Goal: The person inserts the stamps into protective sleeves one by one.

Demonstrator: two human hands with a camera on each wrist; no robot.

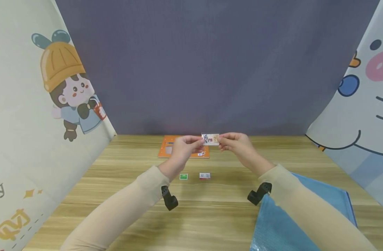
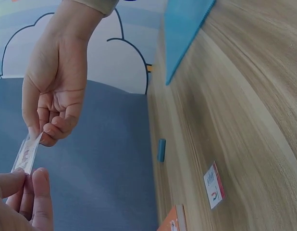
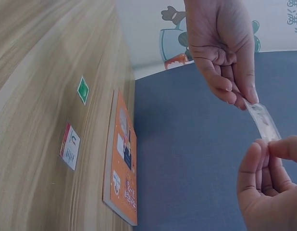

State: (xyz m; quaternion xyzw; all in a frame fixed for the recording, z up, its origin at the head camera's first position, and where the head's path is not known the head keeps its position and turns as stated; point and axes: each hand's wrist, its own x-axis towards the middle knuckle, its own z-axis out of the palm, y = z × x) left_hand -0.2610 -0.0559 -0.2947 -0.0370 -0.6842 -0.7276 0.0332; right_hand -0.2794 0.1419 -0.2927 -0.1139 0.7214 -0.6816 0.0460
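Note:
A small printed card in a clear sleeve (image 1: 210, 139) is held above the wooden table (image 1: 216, 205), one end in each hand. My left hand (image 1: 199, 141) pinches its left end between thumb and fingers. My right hand (image 1: 221, 142) pinches the right end. In the left wrist view the card (image 2: 26, 154) runs from my left hand (image 2: 28, 180) up to my right hand (image 2: 40, 136). The right wrist view shows the card (image 3: 264, 120) edge-on between my right hand (image 3: 267, 147) and my left hand (image 3: 244, 101).
An orange board (image 1: 166, 149) lies flat at the table's back, behind the hands. A small green card (image 1: 183, 176) and a red-and-white card (image 1: 204, 175) lie below the hands. A blue mesh pouch (image 1: 292, 223) covers the near right corner. Printed curtains close in both sides.

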